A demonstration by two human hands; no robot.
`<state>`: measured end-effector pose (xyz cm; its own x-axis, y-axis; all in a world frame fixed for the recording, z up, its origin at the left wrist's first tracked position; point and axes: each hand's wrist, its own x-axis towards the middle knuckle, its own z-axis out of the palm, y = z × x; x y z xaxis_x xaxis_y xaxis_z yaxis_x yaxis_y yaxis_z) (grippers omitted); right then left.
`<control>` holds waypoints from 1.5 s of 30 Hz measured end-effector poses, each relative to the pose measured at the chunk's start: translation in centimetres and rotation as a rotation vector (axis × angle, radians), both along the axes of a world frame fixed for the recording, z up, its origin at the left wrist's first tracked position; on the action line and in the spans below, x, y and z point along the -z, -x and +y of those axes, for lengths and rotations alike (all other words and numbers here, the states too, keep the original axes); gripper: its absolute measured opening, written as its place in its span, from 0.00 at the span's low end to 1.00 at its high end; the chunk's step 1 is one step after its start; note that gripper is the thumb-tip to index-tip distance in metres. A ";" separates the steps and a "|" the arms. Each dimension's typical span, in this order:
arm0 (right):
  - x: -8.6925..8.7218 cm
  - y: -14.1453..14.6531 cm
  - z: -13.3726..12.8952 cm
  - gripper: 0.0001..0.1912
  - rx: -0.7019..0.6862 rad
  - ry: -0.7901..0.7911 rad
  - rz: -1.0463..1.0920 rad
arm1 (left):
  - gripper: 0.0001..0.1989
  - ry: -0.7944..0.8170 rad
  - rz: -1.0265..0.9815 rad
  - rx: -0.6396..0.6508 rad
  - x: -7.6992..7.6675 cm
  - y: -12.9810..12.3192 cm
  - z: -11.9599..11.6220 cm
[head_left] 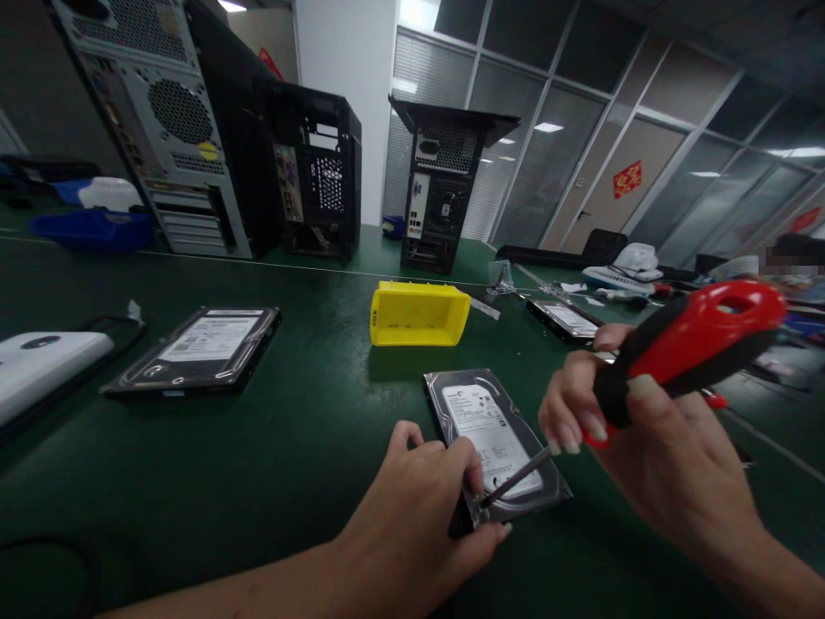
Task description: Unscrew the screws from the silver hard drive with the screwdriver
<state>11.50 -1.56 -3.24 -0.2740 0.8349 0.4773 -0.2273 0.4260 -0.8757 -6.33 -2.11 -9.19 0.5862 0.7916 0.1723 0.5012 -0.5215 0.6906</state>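
Observation:
Gripped in my right hand (650,430) is a screwdriver (696,344) with a red and black handle. Its shaft slants down to the left, and the tip meets the near left corner of a hard drive (493,430), which lies label up on the table. My left hand (425,507) is closed around that same corner, thumb on the near edge and index finger by the screwdriver tip. Any screw at the tip is too small to make out. Just beyond the drive stands a yellow bin (420,316), its open side facing me, with a few tiny specks inside.
Another hard drive (206,348) lies at the left, beside a white device (48,365). A further drive (564,320) is at the right. Computer cases (174,129) stand along the back, near a blue bin (94,230). Several people's items clutter the far right of the green table (309,464).

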 end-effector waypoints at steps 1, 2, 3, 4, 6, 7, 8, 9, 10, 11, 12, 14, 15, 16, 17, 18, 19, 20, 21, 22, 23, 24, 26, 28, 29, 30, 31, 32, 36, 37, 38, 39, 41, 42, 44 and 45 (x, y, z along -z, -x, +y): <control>-0.1 0.0 -0.1 0.09 0.004 0.007 -0.006 | 0.10 0.005 0.005 -0.001 -0.1 0.0 0.0; -0.1 0.0 -0.2 0.09 0.004 0.017 -0.013 | 0.11 0.009 0.010 -0.005 -0.1 0.0 0.0; -0.2 0.0 -0.2 0.10 0.003 0.029 -0.021 | 0.11 0.013 0.016 -0.008 -0.2 0.0 0.0; -0.3 0.0 -0.3 0.12 0.003 0.039 -0.031 | 0.11 0.017 0.022 -0.010 -0.3 0.0 0.0; -0.3 -0.1 -0.4 0.14 0.016 0.056 -0.052 | 0.11 0.022 0.028 -0.012 -0.4 -0.1 0.0; -0.3 -0.2 -0.4 0.14 0.026 0.058 -0.064 | 0.11 0.023 0.030 -0.010 -0.4 -0.1 0.0; -0.3 -0.3 -0.4 0.14 0.039 0.054 -0.073 | 0.11 0.024 0.032 -0.008 -0.4 -0.1 0.0; -0.2 -0.4 -0.3 0.14 0.051 0.048 -0.079 | 0.12 0.025 0.035 -0.006 -0.4 -0.1 0.0; -0.1 -0.5 -0.2 0.14 0.060 0.040 -0.078 | 0.12 0.023 0.036 -0.007 -0.4 -0.1 0.0; 0.0 -0.6 0.0 0.13 0.068 0.031 -0.072 | 0.12 0.025 0.039 -0.004 -0.5 -0.1 0.0; 0.1 -0.7 0.1 0.12 0.076 0.020 -0.063 | 0.11 0.028 0.044 -0.002 -0.5 -0.1 0.0; 0.2 -0.8 0.4 0.10 0.088 0.002 -0.045 | 0.11 0.032 0.048 -0.002 -0.5 -0.1 0.1; 0.2 -0.7 0.5 0.10 0.087 0.002 -0.037 | 0.11 0.033 0.049 -0.002 -0.5 -0.1 0.1; 0.2 -0.6 0.5 0.09 0.079 0.009 -0.031 | 0.11 0.034 0.051 -0.002 -0.5 -0.1 0.1; 0.2 -0.5 0.6 0.09 0.057 0.023 -0.021 | 0.11 0.034 0.054 -0.001 -0.5 -0.1 0.1; 0.1 -0.4 0.6 0.10 0.027 0.041 -0.003 | 0.11 0.029 0.054 -0.004 -0.5 -0.1 0.1; 0.0 -0.3 0.5 0.10 -0.006 0.062 0.019 | 0.11 0.025 0.057 -0.003 -0.5 -0.1 0.1; 0.0 -0.2 0.4 0.10 -0.037 0.077 0.043 | 0.11 0.025 0.063 -0.003 -0.5 -0.2 0.1; -0.1 -0.1 0.3 0.12 -0.063 0.089 0.066 | 0.11 0.027 0.071 -0.001 -0.5 -0.2 0.1; -0.1 0.0 0.2 0.13 -0.081 0.101 0.085 | 0.11 0.029 0.079 -0.001 -0.6 -0.2 0.1; -0.2 0.0 0.0 0.14 -0.097 0.115 0.095 | 0.11 0.031 0.086 -0.002 -0.6 -0.3 0.1; -0.2 -0.1 -0.1 0.16 -0.113 0.130 0.094 | 0.11 0.032 0.094 -0.003 -0.7 -0.3 0.1; -0.2 -0.2 -0.3 0.17 -0.132 0.154 0.077 | 0.11 0.037 0.103 -0.008 -0.9 -0.3 0.1; -0.1 -0.3 -0.3 0.17 -0.123 0.154 0.052 | 0.10 0.051 0.107 -0.006 -1.1 -0.3 0.2; 0.0 -0.3 -0.3 0.17 -0.105 0.143 0.041 | 0.10 0.061 0.107 -0.003 -1.2 -0.3 0.2; 0.1 -0.4 -0.2 0.17 -0.078 0.131 0.031 | 0.10 0.066 0.105 -0.001 -1.2 -0.3 0.2; 0.2 -0.4 0.0 0.16 -0.050 0.118 0.021 | 0.10 0.069 0.103 0.001 -1.3 -0.2 0.1; 0.3 -0.5 0.1 0.15 -0.018 0.108 0.011 | 0.11 0.071 0.102 0.003 -1.3 -0.2 0.1; 0.7 -0.7 0.6 0.14 0.082 0.066 -0.028 | 0.11 0.066 0.096 0.004 -1.2 0.0 0.0; 0.7 -0.8 0.7 0.13 0.099 0.054 -0.041 | 0.11 0.063 0.092 0.006 -1.2 0.0 0.0; 0.8 -0.8 0.7 0.13 0.114 0.047 -0.057 | 0.11 0.056 0.085 0.006 -1.2 0.0 0.0; 0.8 -0.8 0.7 0.13 0.126 0.038 -0.073 | 0.11 0.051 0.079 0.007 -1.2 0.0 0.0; 0.9 -0.8 0.7 0.13 0.149 0.021 -0.101 | 0.11 0.050 0.074 0.009 -1.2 0.0 0.1; 0.9 -0.8 0.7 0.13 0.154 0.013 -0.112 | 0.11 0.052 0.075 0.010 -1.2 -0.1 0.1; 0.8 -0.6 0.6 0.10 0.141 0.011 -0.106 | 0.11 0.058 0.085 0.008 -1.2 -0.1 0.0; 0.7 -0.5 0.5 0.08 0.122 0.017 -0.094 | 0.11 0.056 0.089 0.005 -1.2 -0.2 0.0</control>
<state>12.01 -1.06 -3.97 -0.2125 0.8728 0.4394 -0.0911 0.4300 -0.8982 -6.17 -2.08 -8.02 0.6014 0.7955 0.0746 0.5594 -0.4858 0.6716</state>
